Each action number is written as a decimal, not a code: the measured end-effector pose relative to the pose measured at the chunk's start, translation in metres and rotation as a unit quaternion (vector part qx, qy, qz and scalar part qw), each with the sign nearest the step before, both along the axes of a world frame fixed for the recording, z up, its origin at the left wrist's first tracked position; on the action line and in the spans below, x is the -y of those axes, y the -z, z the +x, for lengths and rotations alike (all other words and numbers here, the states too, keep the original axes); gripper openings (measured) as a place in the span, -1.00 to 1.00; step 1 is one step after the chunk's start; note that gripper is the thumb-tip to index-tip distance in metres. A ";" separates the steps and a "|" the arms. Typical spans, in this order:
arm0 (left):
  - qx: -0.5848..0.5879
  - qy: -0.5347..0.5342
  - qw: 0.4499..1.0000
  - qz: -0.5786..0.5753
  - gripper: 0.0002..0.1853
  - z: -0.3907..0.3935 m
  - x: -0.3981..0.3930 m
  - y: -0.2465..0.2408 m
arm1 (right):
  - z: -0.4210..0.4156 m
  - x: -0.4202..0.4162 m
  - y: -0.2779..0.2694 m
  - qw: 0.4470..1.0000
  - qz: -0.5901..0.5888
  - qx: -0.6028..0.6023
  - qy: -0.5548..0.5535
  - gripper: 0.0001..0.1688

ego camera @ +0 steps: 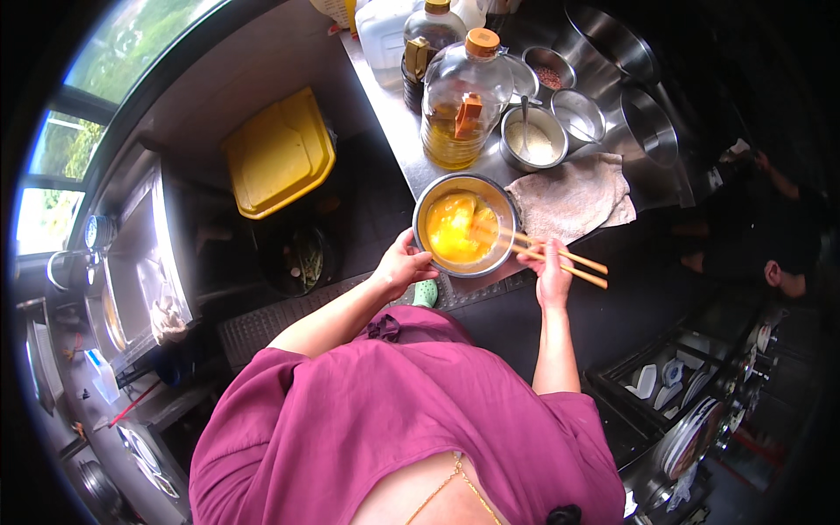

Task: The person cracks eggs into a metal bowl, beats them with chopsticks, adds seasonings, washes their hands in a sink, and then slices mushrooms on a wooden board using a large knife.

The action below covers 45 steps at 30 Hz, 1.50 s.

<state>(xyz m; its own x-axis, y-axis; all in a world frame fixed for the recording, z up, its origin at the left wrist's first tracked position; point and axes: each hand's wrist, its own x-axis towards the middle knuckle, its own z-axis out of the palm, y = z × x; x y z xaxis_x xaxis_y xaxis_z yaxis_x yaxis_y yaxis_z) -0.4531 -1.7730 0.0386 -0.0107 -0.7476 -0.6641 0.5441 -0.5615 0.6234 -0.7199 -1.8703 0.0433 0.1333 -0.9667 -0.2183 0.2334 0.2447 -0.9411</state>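
Observation:
A round metal bowl (422, 197) with yellow beaten egg (459, 226) in it is at the near edge of the steel counter. My left hand (407, 266) grips the bowl's rim at its lower left. Between the fingers of my right hand (550, 272) is a pair of wooden chopsticks (577, 268); their tips reach into the egg and are blurred. Just right of the bowl lies a folded, stained cloth (571, 197). Behind the bowl stands a large clear plastic bottle of yellow oil (459, 111).
Steel containers stand at the back, one with pale granules and a spoon (533, 138). A yellow lid (282, 154) and a black bin (298, 262) are on the left. A sink (141, 249) is farther left. A person (781, 216) is at the far right, beyond a dish rack (669, 380).

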 end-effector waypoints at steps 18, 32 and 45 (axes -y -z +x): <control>-0.013 -0.009 1.000 -0.007 -0.28 0.002 -0.003 0.009 | -0.005 0.001 -0.020 0.996 -0.035 -0.018 0.075 -0.65; -0.019 -0.008 1.000 -0.011 -0.31 0.002 -0.001 0.004 | 0.003 0.006 0.002 0.996 0.002 0.059 0.069 -0.66; -0.022 -0.012 1.000 -0.006 -0.27 0.001 -0.003 0.006 | 0.000 0.008 0.003 0.995 -0.017 -0.004 0.101 -0.67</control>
<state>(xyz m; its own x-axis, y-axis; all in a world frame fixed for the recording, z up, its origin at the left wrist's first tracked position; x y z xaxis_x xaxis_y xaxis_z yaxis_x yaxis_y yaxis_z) -0.4517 -1.7698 0.0325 -0.0214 -0.7558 -0.6544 0.5844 -0.5406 0.6052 -0.7202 -1.8784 0.0403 -0.0657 -0.9805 -0.1853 0.2671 0.1616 -0.9500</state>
